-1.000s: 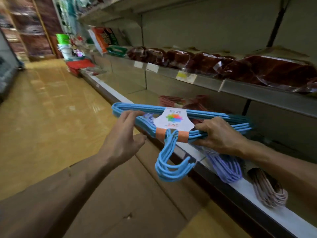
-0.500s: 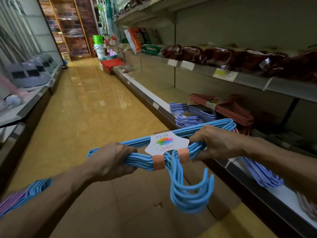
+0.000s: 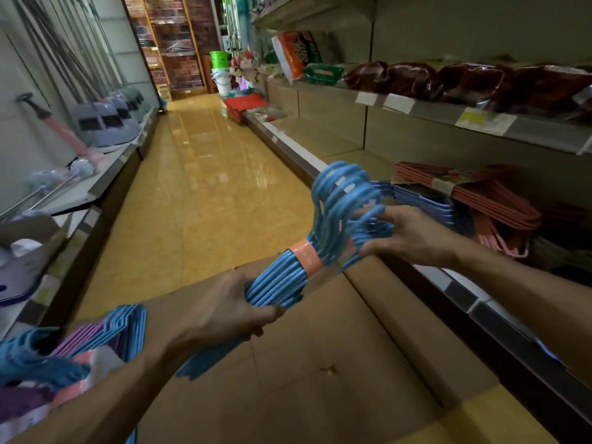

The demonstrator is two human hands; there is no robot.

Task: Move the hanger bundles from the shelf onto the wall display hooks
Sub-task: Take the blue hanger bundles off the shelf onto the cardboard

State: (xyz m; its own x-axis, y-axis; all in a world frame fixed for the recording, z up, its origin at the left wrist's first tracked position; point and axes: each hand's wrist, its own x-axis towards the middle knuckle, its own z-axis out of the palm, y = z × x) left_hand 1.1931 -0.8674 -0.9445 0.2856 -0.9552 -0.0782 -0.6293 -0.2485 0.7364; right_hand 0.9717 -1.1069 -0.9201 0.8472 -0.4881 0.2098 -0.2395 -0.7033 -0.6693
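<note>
Aisle floor glossy yellow tile, flattened cardboard below you. Shelf holds purple hanger bundle, red hanger bundle. Your left hand, right hand: fingers curled gripping blue hanger bundle.

Dim indoor light, brightest down the aisle, where the glossy floor shows pale glare streaks. Shelf recesses lie in deep shadow. Blue hangers smear with motion blur; wide-angle distortion bends lines at the edges
</note>
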